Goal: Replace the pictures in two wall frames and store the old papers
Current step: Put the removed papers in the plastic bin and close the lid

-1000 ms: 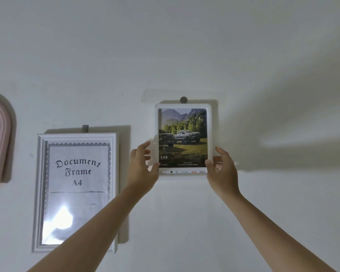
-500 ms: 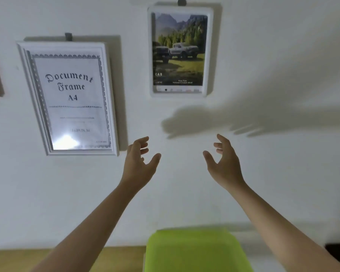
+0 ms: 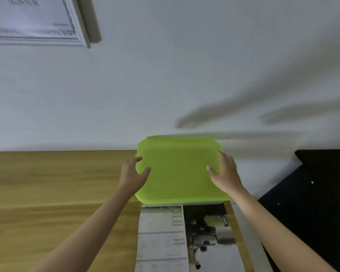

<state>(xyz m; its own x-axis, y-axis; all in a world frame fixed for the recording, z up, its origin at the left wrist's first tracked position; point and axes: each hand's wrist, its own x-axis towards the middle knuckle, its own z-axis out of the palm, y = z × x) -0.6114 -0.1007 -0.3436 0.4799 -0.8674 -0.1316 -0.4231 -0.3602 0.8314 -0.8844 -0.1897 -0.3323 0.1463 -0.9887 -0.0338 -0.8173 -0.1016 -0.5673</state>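
Observation:
A lime-green lid (image 3: 180, 171) covers a box standing on the wooden table (image 3: 57, 183) against the wall. My left hand (image 3: 133, 174) is at the lid's left edge, thumb on top and fingers spread along the side. My right hand (image 3: 225, 173) lies at the lid's right edge, thumb on top and fingers reaching over the rim. Neither hand carries anything. In front of the box lie a printed sheet with tables (image 3: 161, 238) and a photo page (image 3: 208, 236). The bottom corner of the white document frame (image 3: 37, 22) hangs on the wall at the top left.
A black surface (image 3: 318, 193) fills the right side beyond the table's pale edge (image 3: 251, 232). The white wall rises straight behind the box. The smaller picture frame is out of view.
Both hands let go of the small frame on the wall and dropped down to the green lid. The view tilted from the wall down to the table.

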